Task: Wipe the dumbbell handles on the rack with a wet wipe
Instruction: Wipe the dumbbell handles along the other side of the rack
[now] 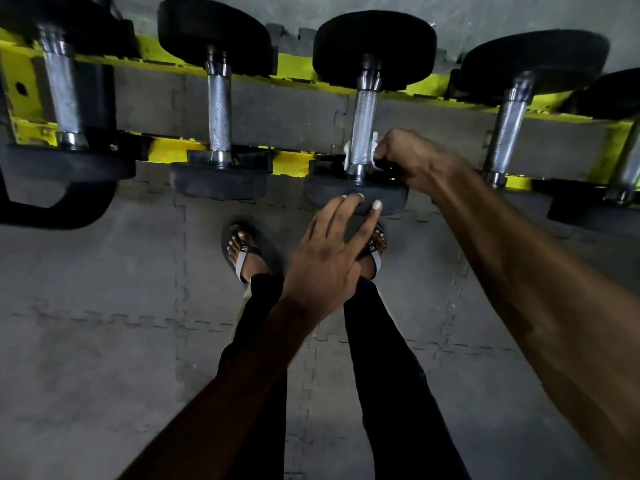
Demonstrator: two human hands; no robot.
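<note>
dumbbell handle (365, 119) points away, right hand (412, 157) gripping wipe (375, 137) round it, left hand (329, 258) relaxed.

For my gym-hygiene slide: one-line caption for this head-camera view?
The right hand wraps a wet wipe round a dumbbell handle on the rack while the left hand touches its near weight.

knurled shiny metal handle (364, 126) — matt black rubber-like heads (356, 199)
</note>
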